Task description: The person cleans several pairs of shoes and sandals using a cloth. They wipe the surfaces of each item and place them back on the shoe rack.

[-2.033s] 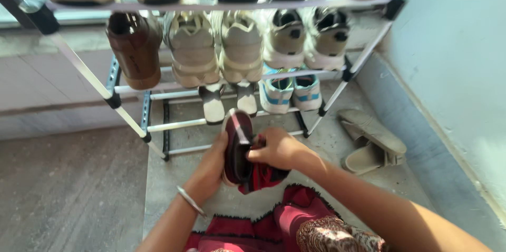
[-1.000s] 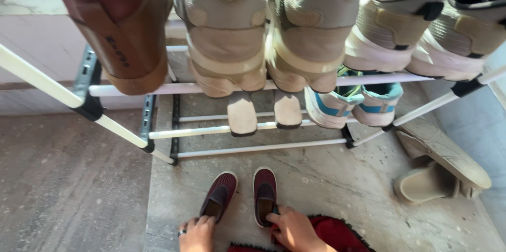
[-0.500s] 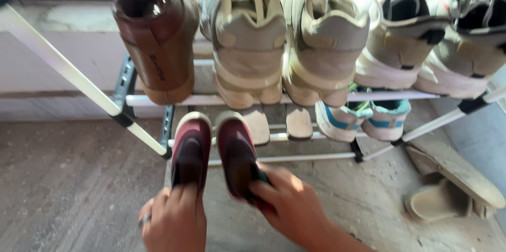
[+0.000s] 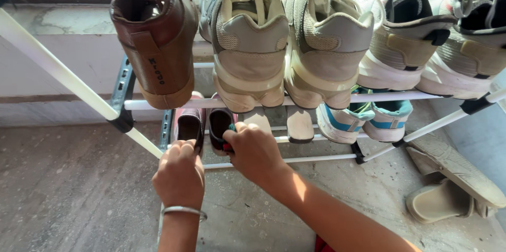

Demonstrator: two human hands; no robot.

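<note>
a: where do the maroon shoes sit?

b: the left maroon shoe (image 4: 188,125) and the right maroon shoe (image 4: 220,124) lie side by side on the lowest tier of the shoe rack (image 4: 68,78), heels toward the camera, toes pointing in under the rail.

a: and the fingers?

b: the left hand (image 4: 179,174) has its fingers curled together over the heel of the left shoe, knuckles up. the right hand (image 4: 254,152) pinches the heel rim of the right shoe, thumb and fingertips clamped on it. both shoes sit just beyond the knuckles.

a: what is on the wrist?

b: a thin silver bangle (image 4: 183,211) on the left one.

a: and around them?

b: right of the pair, two beige soles (image 4: 300,124) stand on the same tier, then blue and white sneakers (image 4: 363,120). on the tier above hang a brown boot (image 4: 155,41) and cream sneakers (image 4: 287,46). tan sandals (image 4: 453,183) lie on the concrete floor (image 4: 63,189) at the right.
</note>
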